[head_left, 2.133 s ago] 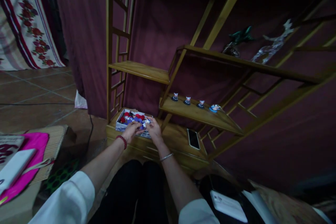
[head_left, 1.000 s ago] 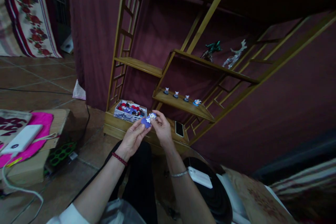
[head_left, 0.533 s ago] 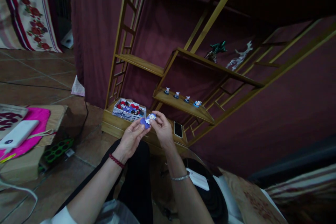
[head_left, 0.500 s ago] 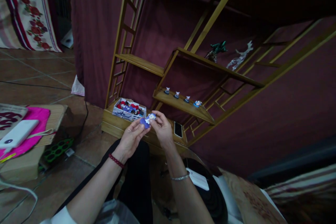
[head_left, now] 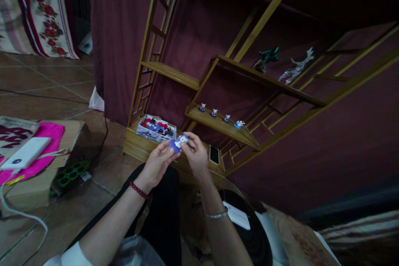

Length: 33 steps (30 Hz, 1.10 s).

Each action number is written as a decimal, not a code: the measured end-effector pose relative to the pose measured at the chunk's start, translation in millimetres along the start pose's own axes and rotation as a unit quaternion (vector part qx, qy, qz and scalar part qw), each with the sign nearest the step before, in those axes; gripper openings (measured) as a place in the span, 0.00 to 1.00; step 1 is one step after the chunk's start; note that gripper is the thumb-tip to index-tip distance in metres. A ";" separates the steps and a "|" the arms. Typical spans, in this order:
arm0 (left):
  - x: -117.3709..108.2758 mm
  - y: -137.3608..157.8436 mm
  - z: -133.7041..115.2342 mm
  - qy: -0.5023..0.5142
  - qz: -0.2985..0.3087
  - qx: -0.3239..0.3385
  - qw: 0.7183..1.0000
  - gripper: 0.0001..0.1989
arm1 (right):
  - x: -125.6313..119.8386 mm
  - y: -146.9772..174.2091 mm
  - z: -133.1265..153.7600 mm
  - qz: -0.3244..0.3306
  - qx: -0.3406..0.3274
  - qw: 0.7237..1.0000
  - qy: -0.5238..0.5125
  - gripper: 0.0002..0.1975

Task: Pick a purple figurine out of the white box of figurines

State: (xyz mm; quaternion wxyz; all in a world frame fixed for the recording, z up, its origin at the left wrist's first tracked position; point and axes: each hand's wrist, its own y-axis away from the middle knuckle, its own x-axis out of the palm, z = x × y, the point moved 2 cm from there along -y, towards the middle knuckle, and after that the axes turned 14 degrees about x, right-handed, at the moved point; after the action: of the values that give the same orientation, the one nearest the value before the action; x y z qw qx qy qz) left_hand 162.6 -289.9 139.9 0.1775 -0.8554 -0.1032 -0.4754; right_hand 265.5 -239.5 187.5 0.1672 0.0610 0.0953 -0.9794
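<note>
Both my hands hold one small purple-and-white figurine (head_left: 177,143) in front of the shelf. My left hand (head_left: 157,161) pinches its purple base end between thumb and fingers. At its white and purple upper part, my right hand (head_left: 197,153) grips with the thumb in front. The figurine lies tilted, and my fingers cover part of it. Just beyond my hands, an open cardboard box (head_left: 152,135) packed with red, purple and dark figurines rests on the low wooden ledge. Several small figurines (head_left: 213,113) stand in a row on the small shelf (head_left: 224,126).
A phone (head_left: 214,154) lies on the ledge to the right of my hands. Higher up stand a green ornament (head_left: 266,59) and a clear deer-like ornament (head_left: 297,66). At left, a cardboard box (head_left: 28,195) carries a pink item and a white power bank (head_left: 26,153). A black stool (head_left: 249,228) is at lower right.
The view has shifted slightly, so the shelf and its contents appear a little further right. Both hands keep hold of the same figurine in nearly the same pose.
</note>
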 end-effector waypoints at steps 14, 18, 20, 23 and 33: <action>-1.1 -0.7 -1.6 -0.001 0.006 0.000 1.000 0.16 | 2.3 -0.8 -2.4 0.011 0.007 1.000 -0.011 0.17; -2.8 -1.0 -4.4 -0.003 0.003 0.003 1.000 0.16 | 6.0 -1.2 -1.2 0.013 0.010 1.000 -0.008 0.17; -3.6 -1.1 -4.7 0.000 0.006 0.004 1.000 0.15 | 6.8 -1.5 -1.5 0.018 0.009 1.000 -0.011 0.17; -4.6 -1.3 -4.2 0.006 0.008 0.003 1.000 0.15 | 6.3 -1.8 -2.6 0.023 0.010 1.000 -0.013 0.17; -1.9 0.4 -4.3 0.024 0.020 -0.006 0.999 0.12 | 7.3 1.2 2.0 0.044 0.019 0.999 -0.018 0.15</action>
State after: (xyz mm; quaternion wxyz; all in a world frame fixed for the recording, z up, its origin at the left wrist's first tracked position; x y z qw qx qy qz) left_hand 158.4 -292.0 140.3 0.1847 -0.8466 -0.0788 -0.4929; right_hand 258.8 -243.4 188.2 0.2110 0.0506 0.0707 -0.9736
